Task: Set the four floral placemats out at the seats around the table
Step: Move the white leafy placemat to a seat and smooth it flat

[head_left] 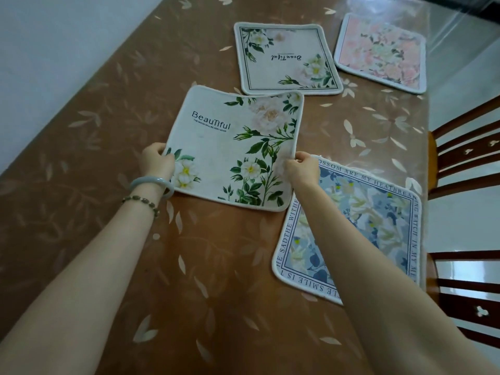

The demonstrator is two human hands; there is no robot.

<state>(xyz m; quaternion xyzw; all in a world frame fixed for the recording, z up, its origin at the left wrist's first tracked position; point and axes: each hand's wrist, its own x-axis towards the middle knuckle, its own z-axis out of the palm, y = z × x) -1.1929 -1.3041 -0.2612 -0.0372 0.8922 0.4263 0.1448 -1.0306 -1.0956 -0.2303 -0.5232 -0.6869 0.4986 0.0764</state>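
Table: brown table (pixel 94 147) with a pale leaf-print cover under a clear glossy sheet, pale wall running along its left side, shiny tiled floor off to the right.
White mat in hand: cream placemat (pixel 232 147) with white roses, green leaves and "BeauTiful" printed on it, sitting mid-table; its far edge looks a bit curled up, and its near right corner laps just over the blue mat's corner.
Left hand: left hand (pixel 158 161) is pinched on the mat's left edge, thumb on top and fingers tucked under.
Right hand: right hand (pixel 300 167) is clamped on the mat's right edge the same way, fingers curled round it.
Wrist stuff: pale jade-looking bangle (pixel 151 185) plus a small beaded bracelet (pixel 142 202) on the left wrist.
Blue mat: blue floral placemat (pixel 378 220) with lettering round the border, lying flat by the right table edge, partly hidden by the right forearm.
Second white mat: framed cream placemat (pixel 286 58) with "Beautiful" in script upside down from here, flat on the table, just beyond the held one, close but not touching.
Pink mat: pink floral placemat (pixel 381 52) at the far right, near the framed one, flat.
Chairs: two dark wooden chairs, one (pixel 465 152) by the blue mat's far end and another (pixel 465 293) nearer, both tucked against the right side.
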